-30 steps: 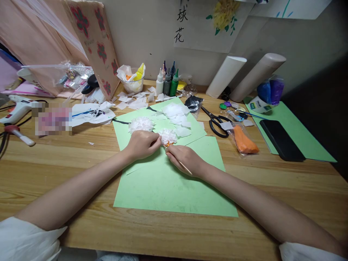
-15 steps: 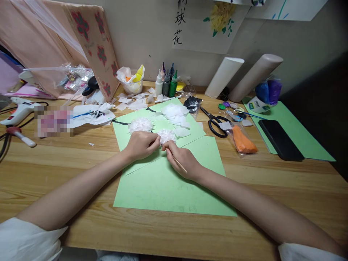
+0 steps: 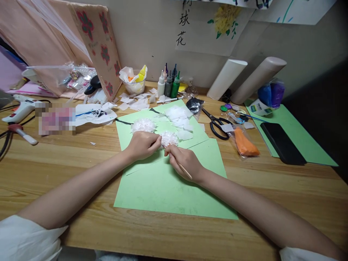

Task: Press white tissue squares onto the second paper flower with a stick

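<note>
My right hand (image 3: 185, 161) is closed around a thin wooden stick (image 3: 185, 170), its tip end hidden by the fingers near a white paper pompom flower (image 3: 169, 139). My left hand (image 3: 143, 145) lies at that flower's left edge with fingers curled and thumb pressed in; whatever sits between them is too small to make out. Just beyond it rests a second white pompom flower (image 3: 143, 125). Loose white paper squares (image 3: 179, 116) lie in a pile behind. All this is on light green paper sheets (image 3: 174, 192), crossed by thin dark lines.
Black-handled scissors (image 3: 219, 128), a bag of orange clay (image 3: 244, 142) and a black phone-like slab (image 3: 282, 143) lie to the right. Paint bottles (image 3: 175, 87) and a plastic cup (image 3: 135, 85) stand at the back. A glue gun (image 3: 19, 110) is at far left.
The view has shifted slightly, so everything sits a little further right and lower. My right hand has drawn back a little from the flower; my left hand stays at its edge.
</note>
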